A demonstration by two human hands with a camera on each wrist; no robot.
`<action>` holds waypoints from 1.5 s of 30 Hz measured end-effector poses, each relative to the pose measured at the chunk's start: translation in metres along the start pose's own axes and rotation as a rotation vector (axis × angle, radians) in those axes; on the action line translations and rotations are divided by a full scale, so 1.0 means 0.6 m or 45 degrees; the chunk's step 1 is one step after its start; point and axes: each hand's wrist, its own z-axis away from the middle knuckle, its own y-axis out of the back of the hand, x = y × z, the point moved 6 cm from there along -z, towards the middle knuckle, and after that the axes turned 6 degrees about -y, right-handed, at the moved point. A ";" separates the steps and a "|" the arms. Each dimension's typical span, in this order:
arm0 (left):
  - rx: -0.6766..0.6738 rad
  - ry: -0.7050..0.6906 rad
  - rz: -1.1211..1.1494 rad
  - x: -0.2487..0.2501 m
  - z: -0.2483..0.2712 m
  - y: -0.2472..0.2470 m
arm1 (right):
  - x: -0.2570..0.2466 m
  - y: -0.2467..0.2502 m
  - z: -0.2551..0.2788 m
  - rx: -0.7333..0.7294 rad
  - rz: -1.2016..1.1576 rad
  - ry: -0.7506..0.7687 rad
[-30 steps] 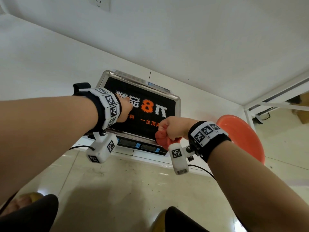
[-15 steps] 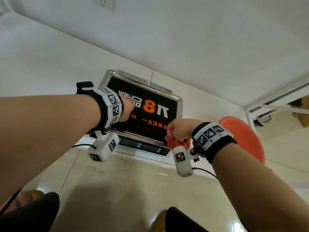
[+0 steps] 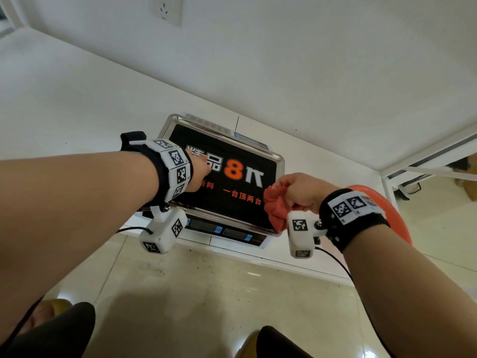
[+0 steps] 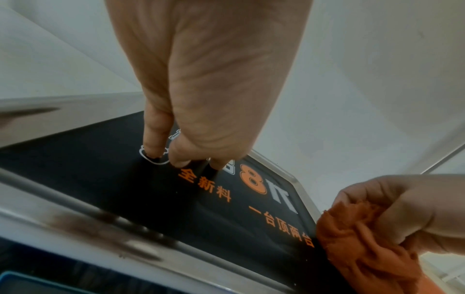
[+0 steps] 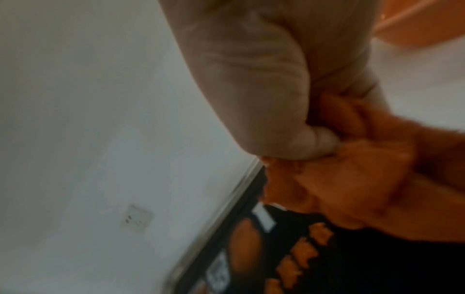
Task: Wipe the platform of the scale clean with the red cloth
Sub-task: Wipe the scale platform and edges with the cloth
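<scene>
From the head camera, a steel-rimmed electronic scale sits at the front edge of a white table, its rectangular platform covered by a black film printed with white and orange characters. The left hand reaches over the platform's left part, fingers extended down onto the black surface. The right hand is closed into a fist around a crumpled red cloth, which sits at the platform's front right corner and hangs over the steel rim. Both wrists wear black straps with white marker blocks. An orange round stool seat shows behind the right wrist, a white wall socket is on the wall above, and pale floor tiles lie below.

The left wrist camera shows the left hand with straight fingertips pressed together and touching the black platform beside the white lettering. At lower right, the right hand grips the bunched cloth against the platform's right edge.

The right wrist camera is blurred. The right hand has its fingers and thumb curled tight on the red cloth, which lies over the platform near its steel rim. The wall socket appears beyond.
</scene>
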 end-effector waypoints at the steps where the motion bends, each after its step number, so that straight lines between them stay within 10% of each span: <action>1: -0.004 -0.002 -0.001 0.000 0.000 0.000 | 0.003 -0.001 0.002 0.040 0.079 -0.009; 5: 0.001 0.001 -0.005 -0.001 -0.001 -0.002 | -0.003 0.000 0.003 0.300 0.472 0.104; 21: 0.040 -0.027 0.160 -0.011 0.012 -0.001 | -0.029 -0.099 -0.019 0.199 0.422 0.039; 33: 0.518 0.131 0.639 -0.149 0.044 -0.010 | -0.160 -0.221 -0.052 0.182 0.688 0.305; 45: 0.340 0.071 0.662 -0.173 0.067 -0.054 | -0.273 -0.341 -0.020 0.246 1.080 0.566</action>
